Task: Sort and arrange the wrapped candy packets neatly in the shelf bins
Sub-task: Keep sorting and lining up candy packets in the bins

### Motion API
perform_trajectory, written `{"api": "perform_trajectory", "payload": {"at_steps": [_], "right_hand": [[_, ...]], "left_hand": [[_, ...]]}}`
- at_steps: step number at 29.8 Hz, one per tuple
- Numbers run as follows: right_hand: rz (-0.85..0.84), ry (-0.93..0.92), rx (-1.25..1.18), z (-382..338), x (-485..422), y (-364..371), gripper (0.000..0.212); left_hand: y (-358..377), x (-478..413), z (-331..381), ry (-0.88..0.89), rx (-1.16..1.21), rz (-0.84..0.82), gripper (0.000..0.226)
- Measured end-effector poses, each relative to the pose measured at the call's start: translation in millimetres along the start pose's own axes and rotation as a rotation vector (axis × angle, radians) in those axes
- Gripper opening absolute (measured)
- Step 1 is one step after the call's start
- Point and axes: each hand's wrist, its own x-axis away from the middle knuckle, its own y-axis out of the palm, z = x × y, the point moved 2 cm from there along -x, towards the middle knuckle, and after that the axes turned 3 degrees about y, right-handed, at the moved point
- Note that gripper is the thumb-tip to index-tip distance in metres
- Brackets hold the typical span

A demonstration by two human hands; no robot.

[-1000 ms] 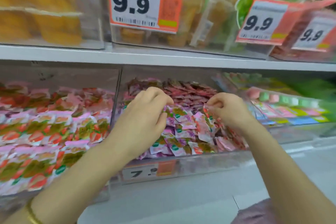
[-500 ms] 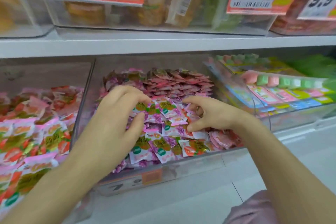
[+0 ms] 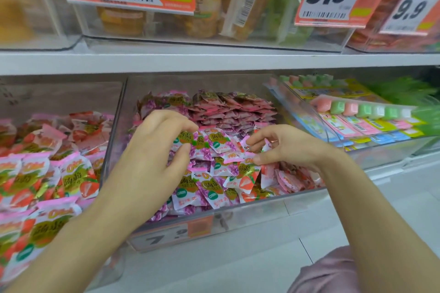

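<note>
Hands barely shifted since half-second earlier, view closer. Left hand (image 3: 154,150) pinches grape packet (image 3: 190,138); right hand (image 3: 288,147) pinches pink packet (image 3: 234,157), both over loose packets (image 3: 214,188) in middle bin (image 3: 262,211). Best practice: lift singly, lay flat, match rear rows (image 3: 228,112).

Clear middle bin (image 3: 114,150) sitting centre frame; left hand (image 3: 154,157) gripping purple grape packets (image 3: 209,150) at 9 o'clock of pile; right hand (image 3: 288,147) pinching pink-edged packet (image 3: 234,157) at 3 o'clock; strawberry packets (image 3: 47,173) lying in neighbouring bin at 9 o'clock.
</note>
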Motion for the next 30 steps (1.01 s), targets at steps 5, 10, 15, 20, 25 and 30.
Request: {"api": "perform_trajectory", "payload": {"at_steps": [5, 10, 15, 20, 25, 30], "right_hand": [[0.083, 0.018, 0.026, -4.7, -4.5, 6.0, 0.027], [0.284, -0.055, -0.031, -26.2, 19.8, -4.4, 0.031], [0.305, -0.278, -0.231, -59.1, 43.9, -1.9, 0.030], [0.138, -0.316, -0.609, -75.6, 29.5, 27.0, 0.025], [0.344, -0.252, -0.273, -74.5, 16.5, 42.4, 0.017], [0.582, -0.181, 0.079, -68.7, 7.9, 43.3, 0.009]], "left_hand": [[-1.0, 0.9, 1.7, 0.009, 0.015, -0.002, 0.025], [-3.6, 0.8, 4.6, 0.009, 0.039, 0.019, 0.022], [-4.5, 1.9, 7.1, -0.026, 0.118, 0.017, 0.025], [3.0, 4.0, 3.2, -0.279, 0.465, -0.137, 0.041], [3.0, 3.1, 1.3, -0.411, 0.661, -0.051, 0.025], [-1.8, 3.0, 3.2, -0.436, 0.715, 0.012, 0.025]]}}
